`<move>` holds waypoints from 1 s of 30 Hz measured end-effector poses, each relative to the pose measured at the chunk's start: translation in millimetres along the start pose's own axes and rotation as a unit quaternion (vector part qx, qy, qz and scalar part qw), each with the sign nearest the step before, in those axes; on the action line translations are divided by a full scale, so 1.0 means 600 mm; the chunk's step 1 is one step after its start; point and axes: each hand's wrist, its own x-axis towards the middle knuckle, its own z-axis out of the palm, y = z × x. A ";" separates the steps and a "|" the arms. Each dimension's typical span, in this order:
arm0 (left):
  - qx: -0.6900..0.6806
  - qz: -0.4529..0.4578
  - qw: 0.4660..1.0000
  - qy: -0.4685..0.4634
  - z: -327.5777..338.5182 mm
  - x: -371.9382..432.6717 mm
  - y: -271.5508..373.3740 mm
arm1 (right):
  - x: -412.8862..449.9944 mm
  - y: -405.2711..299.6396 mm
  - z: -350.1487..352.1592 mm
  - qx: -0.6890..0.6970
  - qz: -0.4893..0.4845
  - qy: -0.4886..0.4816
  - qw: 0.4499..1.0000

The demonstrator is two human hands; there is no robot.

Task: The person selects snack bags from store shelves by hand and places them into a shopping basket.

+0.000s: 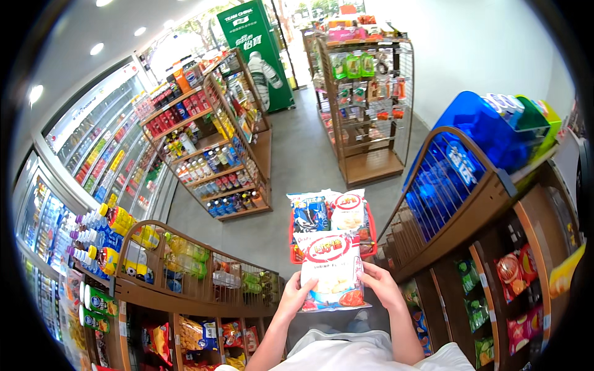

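Between both hands I hold a white bag of Oishi shrimp flakes (pixel 330 273), its printed front facing up towards me. My left hand (pixel 296 293) grips its left edge, with the thumb on the front. On the opposite edge, my right hand (pixel 379 283) has its thumb over the side. Just beyond the bag is a red shopping basket (pixel 372 232), partly hidden by it. In the basket stand a blue snack bag (pixel 310 214) and another white snack bag (pixel 348 211). What supports the basket is hidden.
Snack shelves flank me, left (pixel 199 303) and right (pixel 464 259). Ahead are a drinks shelf (pixel 222 171) and a rack of hanging packets (pixel 366 174), with grey floor (pixel 297 139) between them. Glass-fronted coolers (pixel 116 139) line the left wall. Blue packs (pixel 487 130) stand on the right.
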 end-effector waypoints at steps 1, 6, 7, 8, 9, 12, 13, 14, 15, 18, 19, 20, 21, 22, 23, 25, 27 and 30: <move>-0.007 -0.003 1.000 0.012 0.001 0.007 0.002 | 0.016 -0.002 0.000 0.005 0.001 -0.012 1.000; -0.008 -0.021 0.999 0.041 -0.021 0.041 0.007 | 0.084 0.000 0.011 -0.008 0.053 -0.035 0.998; -0.012 -0.014 0.999 0.035 -0.030 0.053 0.005 | 0.096 0.010 0.012 -0.006 0.049 -0.037 0.998; -0.009 -0.003 1.000 0.030 -0.034 0.064 0.009 | 0.106 0.015 0.012 -0.004 0.045 -0.036 0.998; -0.003 0.005 1.000 0.021 -0.042 0.076 0.017 | 0.114 0.019 0.015 -0.004 0.049 -0.028 0.998; 0.049 0.056 0.997 -0.037 -0.070 0.116 0.040 | 0.136 0.022 0.024 -0.024 0.070 -0.031 0.997; 0.078 0.087 0.991 -0.063 -0.082 0.129 0.045 | 0.141 0.025 0.030 -0.020 0.075 -0.015 0.997; 0.082 0.118 0.984 -0.103 -0.095 0.141 0.054 | 0.145 0.030 0.035 -0.021 0.119 0.007 0.993; 0.128 0.096 0.979 -0.125 -0.099 0.145 0.076 | 0.136 0.036 0.036 -0.023 0.166 0.033 0.985; 0.276 0.131 0.937 -0.168 -0.099 0.172 0.087 | 0.127 0.104 0.008 0.065 0.253 0.061 0.963; 0.333 0.182 0.908 -0.180 -0.098 0.182 0.072 | 0.123 0.124 0.003 0.145 0.295 0.066 0.942; 0.386 0.234 0.872 -0.189 -0.097 0.190 0.057 | 0.117 0.144 0.003 0.186 0.301 0.073 0.932; 0.382 0.224 0.874 -0.201 -0.096 0.195 0.041 | 0.115 0.162 0.004 0.192 0.308 0.085 0.928; 0.409 0.256 0.854 -0.195 -0.095 0.196 0.027 | 0.116 0.177 0.009 0.254 0.305 0.092 0.914; 0.435 0.288 0.832 -0.188 -0.096 0.196 0.017 | 0.118 0.196 0.012 0.314 0.299 0.097 0.896; 0.470 0.318 0.802 -0.188 -0.102 0.203 -0.012 | 0.124 0.237 0.017 0.350 0.302 0.126 0.878; 0.506 0.310 0.788 -0.166 -0.113 0.206 -0.046 | 0.140 0.254 0.025 0.390 0.296 0.152 0.859; 0.534 0.322 0.772 -0.126 -0.125 0.215 -0.093 | 0.163 0.269 0.030 0.401 0.289 0.160 0.854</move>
